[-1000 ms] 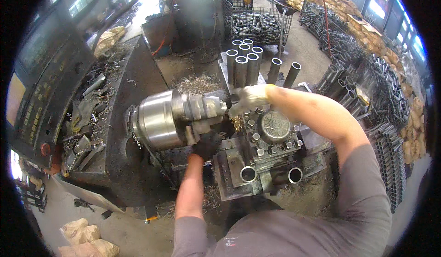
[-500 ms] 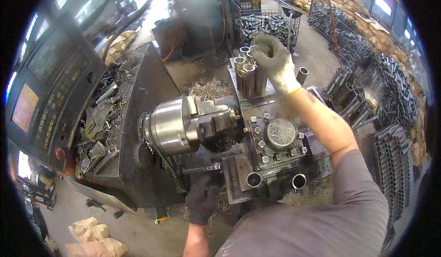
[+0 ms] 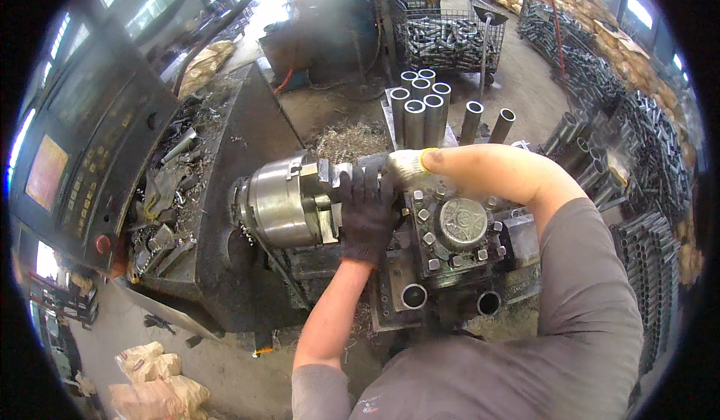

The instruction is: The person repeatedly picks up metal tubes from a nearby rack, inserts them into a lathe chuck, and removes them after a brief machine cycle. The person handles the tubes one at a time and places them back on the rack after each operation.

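Head view: my left hand, fingers nearly straight, lies at the front of the chuck, perhaps steadying, hold hidden, my right hand close by, grip untellable, steel tubes beyond standing upright, likely for reach.

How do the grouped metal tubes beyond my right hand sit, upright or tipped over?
Upright: the tubes stand on end, open rims facing up, sides visible below.
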`<state>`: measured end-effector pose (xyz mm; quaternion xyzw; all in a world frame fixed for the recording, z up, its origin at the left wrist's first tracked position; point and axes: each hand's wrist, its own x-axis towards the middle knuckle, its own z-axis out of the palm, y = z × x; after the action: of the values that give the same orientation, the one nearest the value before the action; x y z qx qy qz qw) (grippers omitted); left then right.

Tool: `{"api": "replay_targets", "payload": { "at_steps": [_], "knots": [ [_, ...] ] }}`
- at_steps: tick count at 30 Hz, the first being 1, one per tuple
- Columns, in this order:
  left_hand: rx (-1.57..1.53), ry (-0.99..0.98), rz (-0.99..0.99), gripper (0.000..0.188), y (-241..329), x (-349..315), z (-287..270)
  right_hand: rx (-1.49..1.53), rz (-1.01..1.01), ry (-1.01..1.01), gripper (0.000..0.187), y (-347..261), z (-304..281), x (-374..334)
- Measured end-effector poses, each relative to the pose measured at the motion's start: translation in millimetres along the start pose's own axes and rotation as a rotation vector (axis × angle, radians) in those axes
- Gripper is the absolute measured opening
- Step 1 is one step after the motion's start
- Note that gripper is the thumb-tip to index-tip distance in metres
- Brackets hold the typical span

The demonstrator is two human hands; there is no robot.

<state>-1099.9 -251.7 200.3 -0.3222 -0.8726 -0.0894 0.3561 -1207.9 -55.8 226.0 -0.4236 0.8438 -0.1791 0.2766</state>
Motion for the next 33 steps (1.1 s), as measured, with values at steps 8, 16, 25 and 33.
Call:
{"api": "replay_targets", "payload": {
  "at_steps": [8, 16, 25, 33],
  "knots": [
    [-0.049, 0.056, -0.097, 0.042, -1, 3, 38, -0.022, -0.104, -0.224, 0.026, 44, -9, -10],
    [-0.040, 0.021, -0.095, 0.047, -4, 5, 29, -0.128, -0.184, -0.328, 0.027, 57, -20, -32],
    [0.002, 0.053, -0.032, 0.048, -5, 7, 28, 0.216, -0.454, 0.187, 0.030, 37, 7, -2],
    [-0.002, -0.046, -0.092, 0.049, -5, 6, 28, -0.292, -0.163, -0.293, 0.043, 56, -10, -32]
  ]
}}
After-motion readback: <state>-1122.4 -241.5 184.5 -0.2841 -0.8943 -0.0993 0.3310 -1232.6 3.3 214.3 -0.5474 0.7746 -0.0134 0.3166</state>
